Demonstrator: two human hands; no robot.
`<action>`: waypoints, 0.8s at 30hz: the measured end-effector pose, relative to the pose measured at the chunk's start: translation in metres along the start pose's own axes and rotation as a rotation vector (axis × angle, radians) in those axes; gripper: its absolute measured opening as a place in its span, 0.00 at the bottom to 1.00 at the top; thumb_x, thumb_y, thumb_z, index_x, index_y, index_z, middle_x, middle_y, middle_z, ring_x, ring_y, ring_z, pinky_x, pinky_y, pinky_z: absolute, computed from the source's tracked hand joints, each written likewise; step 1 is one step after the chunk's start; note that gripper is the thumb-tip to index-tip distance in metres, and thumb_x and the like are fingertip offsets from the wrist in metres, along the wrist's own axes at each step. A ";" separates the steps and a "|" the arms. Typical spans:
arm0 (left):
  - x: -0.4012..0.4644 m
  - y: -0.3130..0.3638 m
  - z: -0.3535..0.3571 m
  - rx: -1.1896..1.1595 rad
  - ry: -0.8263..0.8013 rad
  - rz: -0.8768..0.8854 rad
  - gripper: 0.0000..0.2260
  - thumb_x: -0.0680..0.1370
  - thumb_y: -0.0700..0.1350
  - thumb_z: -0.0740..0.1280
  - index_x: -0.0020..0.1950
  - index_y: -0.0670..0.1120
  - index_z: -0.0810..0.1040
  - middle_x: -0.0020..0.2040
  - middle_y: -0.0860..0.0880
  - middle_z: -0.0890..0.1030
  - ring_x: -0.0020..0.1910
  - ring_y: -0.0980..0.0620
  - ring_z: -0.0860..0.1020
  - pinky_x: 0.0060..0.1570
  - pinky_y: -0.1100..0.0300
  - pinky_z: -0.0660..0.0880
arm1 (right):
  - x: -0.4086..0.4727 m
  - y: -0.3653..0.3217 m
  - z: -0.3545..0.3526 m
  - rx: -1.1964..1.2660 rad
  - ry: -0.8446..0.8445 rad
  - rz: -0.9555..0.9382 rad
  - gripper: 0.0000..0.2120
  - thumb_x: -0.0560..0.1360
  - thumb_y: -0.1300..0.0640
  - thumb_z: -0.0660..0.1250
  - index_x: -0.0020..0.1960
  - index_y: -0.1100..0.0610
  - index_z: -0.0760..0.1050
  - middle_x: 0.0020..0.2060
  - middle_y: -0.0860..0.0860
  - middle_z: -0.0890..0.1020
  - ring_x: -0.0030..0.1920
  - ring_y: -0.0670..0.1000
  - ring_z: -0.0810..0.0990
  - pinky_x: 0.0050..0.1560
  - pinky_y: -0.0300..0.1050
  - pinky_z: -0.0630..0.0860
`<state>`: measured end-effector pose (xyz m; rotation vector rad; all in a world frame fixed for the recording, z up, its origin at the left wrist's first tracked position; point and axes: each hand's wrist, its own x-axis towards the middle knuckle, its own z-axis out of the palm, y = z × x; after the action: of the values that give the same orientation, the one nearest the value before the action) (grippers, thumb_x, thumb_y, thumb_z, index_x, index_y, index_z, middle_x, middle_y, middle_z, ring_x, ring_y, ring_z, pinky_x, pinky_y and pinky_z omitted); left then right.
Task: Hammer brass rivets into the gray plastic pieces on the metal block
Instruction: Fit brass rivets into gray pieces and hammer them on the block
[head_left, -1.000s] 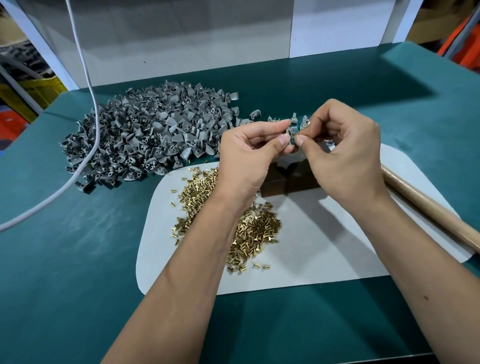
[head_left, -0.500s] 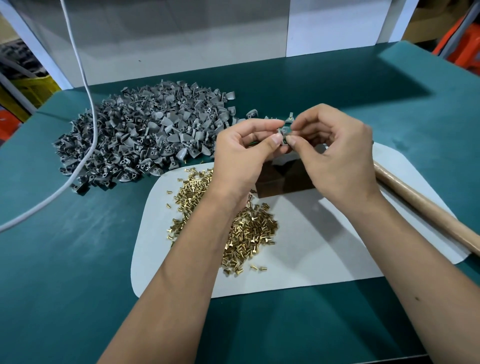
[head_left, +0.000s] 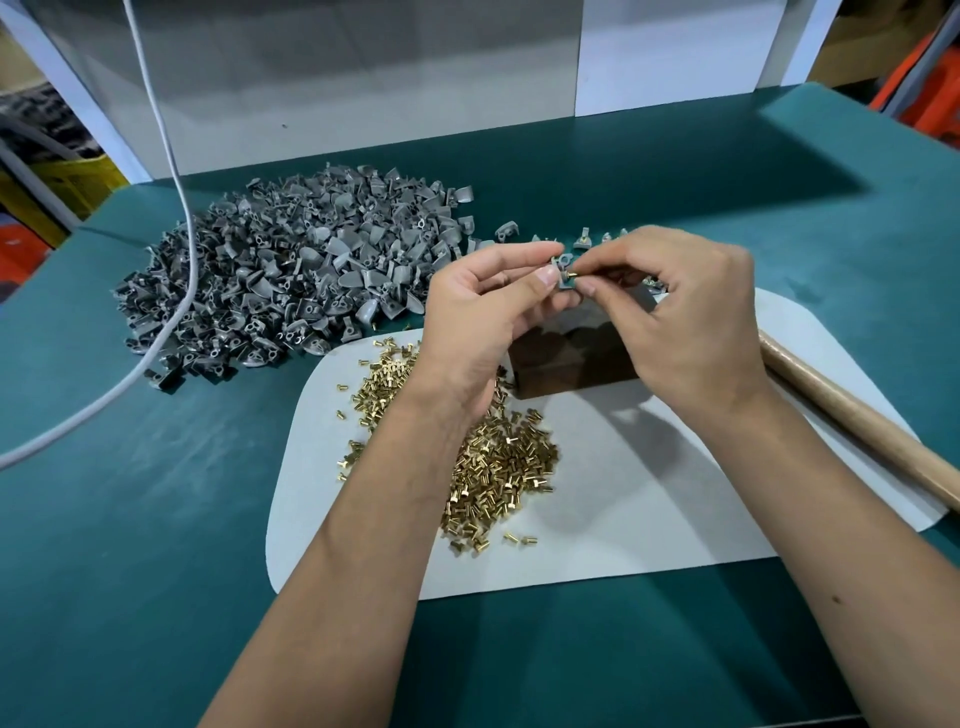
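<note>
Two hands meet in the middle of the frame, just above the dark metal block (head_left: 571, 364). The left hand (head_left: 483, 317) pinches a small gray plastic piece (head_left: 563, 270) between thumb and finger. The right hand (head_left: 680, 317) pinches a tiny brass rivet (head_left: 573, 272) right at that piece, touching it. Under the left wrist lies a heap of brass rivets (head_left: 498, 457) on a white mat (head_left: 649, 499). The block sits on the mat too. A wooden handle (head_left: 857, 421) lies at the right edge of the mat. A big pile of gray pieces (head_left: 291, 280) sits on the green bench (head_left: 130, 519) in the upper left, with a white cable (head_left: 176, 171) running across it.
</note>
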<state>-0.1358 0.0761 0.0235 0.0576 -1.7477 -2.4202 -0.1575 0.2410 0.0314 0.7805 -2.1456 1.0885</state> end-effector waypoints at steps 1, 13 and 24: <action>0.000 0.000 0.000 0.005 -0.010 -0.007 0.09 0.78 0.30 0.69 0.58 0.34 0.82 0.47 0.37 0.85 0.39 0.49 0.84 0.45 0.62 0.81 | 0.000 0.000 0.000 -0.002 0.001 -0.007 0.03 0.75 0.61 0.75 0.48 0.58 0.86 0.42 0.49 0.85 0.44 0.46 0.82 0.49 0.45 0.79; -0.004 0.000 0.009 0.370 0.067 0.258 0.09 0.77 0.33 0.72 0.56 0.39 0.85 0.49 0.43 0.87 0.48 0.47 0.86 0.56 0.48 0.83 | 0.000 0.002 0.002 0.010 0.029 0.098 0.04 0.79 0.60 0.70 0.48 0.60 0.82 0.43 0.50 0.83 0.45 0.48 0.80 0.48 0.44 0.78; -0.003 -0.012 0.018 0.340 0.159 0.288 0.06 0.73 0.30 0.75 0.48 0.37 0.86 0.44 0.43 0.87 0.46 0.45 0.87 0.54 0.50 0.83 | -0.002 -0.003 0.008 0.028 0.057 0.162 0.04 0.77 0.62 0.69 0.49 0.60 0.83 0.43 0.51 0.84 0.46 0.49 0.82 0.50 0.44 0.78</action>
<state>-0.1367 0.0968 0.0172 0.0330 -1.9222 -1.8527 -0.1556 0.2330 0.0273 0.5886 -2.1794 1.2112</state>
